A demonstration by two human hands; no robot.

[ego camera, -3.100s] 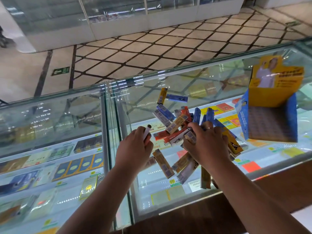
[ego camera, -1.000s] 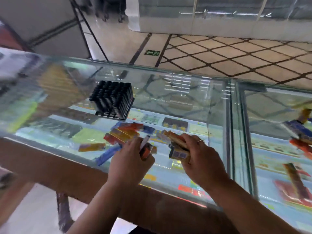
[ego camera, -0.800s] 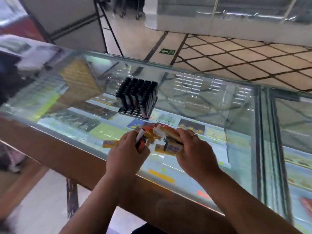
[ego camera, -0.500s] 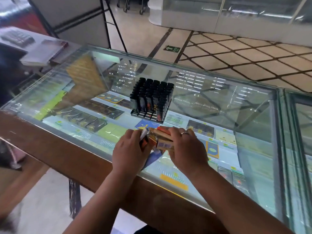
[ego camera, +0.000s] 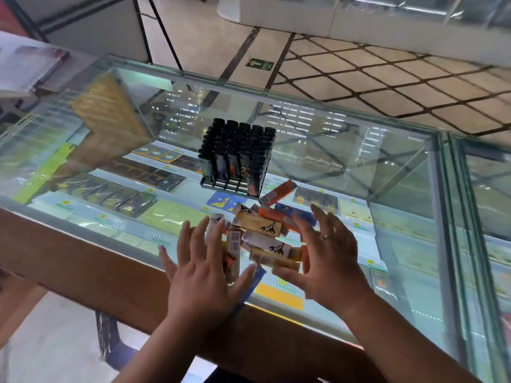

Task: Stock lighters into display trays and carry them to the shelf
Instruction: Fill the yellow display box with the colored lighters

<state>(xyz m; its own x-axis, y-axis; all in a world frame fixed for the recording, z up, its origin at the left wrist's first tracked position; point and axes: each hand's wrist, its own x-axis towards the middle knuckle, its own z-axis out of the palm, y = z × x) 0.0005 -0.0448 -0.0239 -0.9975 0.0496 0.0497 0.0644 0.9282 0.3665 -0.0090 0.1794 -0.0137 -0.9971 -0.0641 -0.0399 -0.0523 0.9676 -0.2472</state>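
- The loose lighters [ego camera: 260, 236] lie flat in a jumbled heap on the glass counter top [ego camera: 359, 167], just in front of the display tray [ego camera: 237, 156].
- Their long axes run at mixed angles. Most lie roughly crosswise, and one orange lighter [ego camera: 278, 192] at the far edge slants toward the far right.
- They are slim rectangular sticks in white, yellow, orange and blue wraps, several with a black scorpion-like print.
- The tray is a black grid rack, with its glossy dark lighters standing upright, caps up, in tight rows.
- The left hand [ego camera: 204, 269] is spread wide, fingers straight, at the heap's left side and gripping nothing.
- The right hand [ego camera: 329, 258], wearing a ring [ego camera: 325, 237], is likewise splayed at the heap's right side, thumb by the nearest yellow lighter.
- The counter's near edge is a brown wooden rail [ego camera: 69, 252].
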